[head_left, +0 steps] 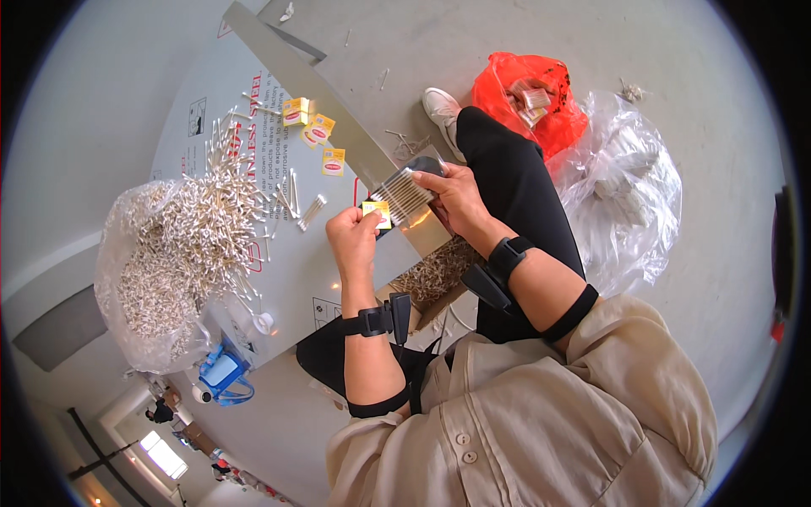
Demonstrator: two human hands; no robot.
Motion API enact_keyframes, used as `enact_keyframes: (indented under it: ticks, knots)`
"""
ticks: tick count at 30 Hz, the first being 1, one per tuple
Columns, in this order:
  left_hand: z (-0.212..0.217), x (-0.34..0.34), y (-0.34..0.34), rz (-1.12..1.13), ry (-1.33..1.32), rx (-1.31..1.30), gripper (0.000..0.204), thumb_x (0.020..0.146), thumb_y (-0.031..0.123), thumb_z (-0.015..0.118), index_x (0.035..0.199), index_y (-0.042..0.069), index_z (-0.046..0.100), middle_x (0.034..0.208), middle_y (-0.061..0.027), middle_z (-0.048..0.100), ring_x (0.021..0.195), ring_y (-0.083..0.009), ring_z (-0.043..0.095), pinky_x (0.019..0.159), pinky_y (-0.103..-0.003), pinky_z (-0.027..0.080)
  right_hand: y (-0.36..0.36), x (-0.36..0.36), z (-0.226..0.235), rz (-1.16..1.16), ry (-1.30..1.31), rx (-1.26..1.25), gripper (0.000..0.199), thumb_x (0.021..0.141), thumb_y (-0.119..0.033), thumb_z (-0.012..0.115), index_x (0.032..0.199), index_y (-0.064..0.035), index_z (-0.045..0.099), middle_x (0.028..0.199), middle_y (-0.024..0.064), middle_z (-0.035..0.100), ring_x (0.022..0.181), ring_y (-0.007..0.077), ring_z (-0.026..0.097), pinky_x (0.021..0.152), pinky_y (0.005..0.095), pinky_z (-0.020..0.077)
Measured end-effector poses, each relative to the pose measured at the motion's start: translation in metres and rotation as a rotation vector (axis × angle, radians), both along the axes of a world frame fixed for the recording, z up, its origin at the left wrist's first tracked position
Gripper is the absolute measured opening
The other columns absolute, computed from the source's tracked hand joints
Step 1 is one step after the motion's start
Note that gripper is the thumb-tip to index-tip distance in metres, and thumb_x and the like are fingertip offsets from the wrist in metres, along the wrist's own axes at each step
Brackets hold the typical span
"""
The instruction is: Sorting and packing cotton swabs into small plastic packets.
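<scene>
My right hand (pixel 463 201) is closed on a flat row of cotton swabs (pixel 405 198) at the table's right edge; a clear wrapper may surround them, but I cannot tell. Pinched in my left hand (pixel 351 240) is a small yellow-and-white card (pixel 378 212), held against the lower left end of the row. Behind the swabs shows part of a dark flat piece (pixel 429 166). Left of my hands lies a small bundle of swabs (pixel 312 212). More yellow cards (pixel 334 162) sit farther up the table. A large heap of swabs (pixel 190 245) spills from a clear bag.
The metal-topped table (pixel 296 287) carries a white roll (pixel 263 322). Below its edge is a cardboard box (pixel 427 314) of swabs. On the floor to the right are a red plastic bag (pixel 494 89) with packs inside and a clear plastic bag (pixel 650 203). A blue bag (pixel 224 372) is lower left.
</scene>
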State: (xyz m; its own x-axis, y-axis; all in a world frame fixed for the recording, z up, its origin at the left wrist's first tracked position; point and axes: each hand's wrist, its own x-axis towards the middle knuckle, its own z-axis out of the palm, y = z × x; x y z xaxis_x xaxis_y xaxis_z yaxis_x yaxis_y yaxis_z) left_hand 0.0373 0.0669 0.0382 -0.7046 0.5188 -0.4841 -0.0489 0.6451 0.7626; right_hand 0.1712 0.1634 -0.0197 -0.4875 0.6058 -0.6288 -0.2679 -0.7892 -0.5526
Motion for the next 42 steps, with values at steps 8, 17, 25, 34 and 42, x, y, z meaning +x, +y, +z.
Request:
enact_keyframes:
  ticks: [8, 17, 25, 34, 42]
  knots:
    - [-0.012, -0.002, 0.004, -0.165, 0.028, -0.025, 0.017, 0.077, 0.005, 0.071, 0.066, -0.001, 0.060, 0.060, -0.0010, 0.057, 0.052, -0.0060, 0.048, 0.048, -0.022, 0.035, 0.002, 0.003, 0.004, 0.060, 0.006, 0.012, 0.008, 0.083, -0.010, 0.073, 0.084, -0.0036, 0.069, 0.066, 0.0002, 0.061, 0.049, 0.0069, 0.052, 0.043, 0.0241, 0.0384]
    - [-0.005, 0.000, 0.007, -0.077, 0.113, -0.011, 0.007, 0.082, 0.003, 0.070, 0.080, -0.001, 0.065, 0.065, -0.0009, 0.060, 0.053, -0.0051, 0.049, 0.047, -0.020, 0.036, 0.003, 0.002, 0.013, 0.017, 0.031, -0.034, 0.006, 0.085, -0.006, 0.071, 0.085, -0.0014, 0.068, 0.072, 0.0023, 0.064, 0.056, 0.0103, 0.059, 0.050, 0.0259, 0.0488]
    - [-0.010, -0.003, 0.016, -0.261, 0.365, -0.063, 0.007, 0.081, 0.002, 0.068, 0.076, -0.002, 0.065, 0.062, -0.0002, 0.059, 0.053, -0.0041, 0.048, 0.048, -0.021, 0.037, 0.001, -0.003, 0.005, -0.052, 0.095, -0.072, 0.006, 0.085, -0.005, 0.070, 0.084, -0.0003, 0.067, 0.073, 0.0038, 0.065, 0.059, 0.0109, 0.060, 0.053, 0.0266, 0.0509]
    - [-0.009, -0.001, 0.025, -0.328, 0.483, -0.024, 0.003, 0.077, -0.001, 0.068, 0.077, -0.002, 0.065, 0.061, -0.0034, 0.061, 0.054, -0.0085, 0.053, 0.052, -0.025, 0.043, 0.001, -0.003, 0.003, -0.014, 0.059, -0.043, 0.008, 0.085, -0.006, 0.071, 0.082, -0.0002, 0.067, 0.073, 0.0040, 0.065, 0.059, 0.0106, 0.060, 0.053, 0.0258, 0.0492]
    - [-0.006, 0.009, 0.031, -0.329, 0.544, 0.003, 0.006, 0.074, -0.005, 0.063, 0.074, -0.001, 0.060, 0.061, -0.0123, 0.061, 0.053, -0.0210, 0.057, 0.058, -0.033, 0.048, 0.004, 0.002, 0.014, 0.008, 0.052, -0.037, 0.006, 0.085, -0.005, 0.071, 0.084, 0.0004, 0.068, 0.074, 0.0043, 0.066, 0.060, 0.0109, 0.060, 0.053, 0.0263, 0.0486]
